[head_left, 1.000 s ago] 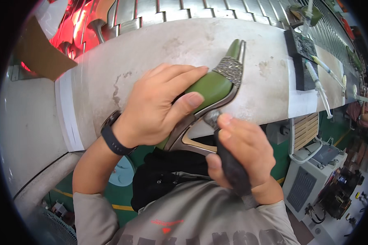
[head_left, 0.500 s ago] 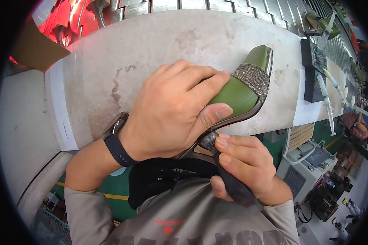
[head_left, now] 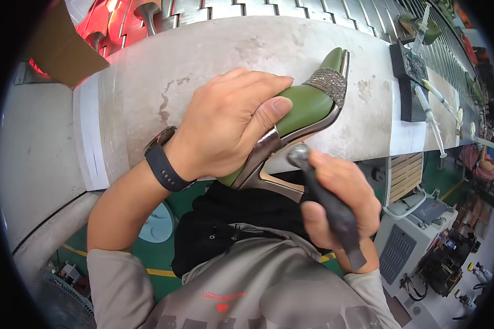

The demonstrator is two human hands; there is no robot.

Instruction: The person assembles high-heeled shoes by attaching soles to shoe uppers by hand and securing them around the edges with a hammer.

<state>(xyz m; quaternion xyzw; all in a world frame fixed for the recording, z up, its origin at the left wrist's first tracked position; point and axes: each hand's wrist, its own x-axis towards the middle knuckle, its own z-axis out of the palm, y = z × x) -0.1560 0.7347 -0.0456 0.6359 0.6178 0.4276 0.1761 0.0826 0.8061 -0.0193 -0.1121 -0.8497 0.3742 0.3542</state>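
Observation:
A green high-heeled shoe (head_left: 308, 107) lies tilted across the table's near edge, its toe pointing up and to the right. A glittering stone-studded band (head_left: 330, 85) crosses its front, and its sole and heel (head_left: 282, 187) are shiny bronze. My left hand (head_left: 225, 120) is closed over the shoe's middle, thumb along the green upper. My right hand (head_left: 343, 192) grips a dark-handled tool (head_left: 335, 211) with a rounded metal head. That head is just below the sole, close to the bronze edge; I cannot tell whether they touch.
The pale stained worktable (head_left: 368, 126) spreads beyond the shoe. Syringes (head_left: 431, 122) lie by a black block (head_left: 409, 82) at the right. A slatted metal conveyor (head_left: 247, 10) runs along the back. A cardboard piece (head_left: 66, 46) stands at the left, a grey machine (head_left: 411, 236) at lower right.
The shoe and my left hand have shifted slightly up and left. My right hand has drawn the tool rightward, away from my left fingers, and the bronze heel shows more.

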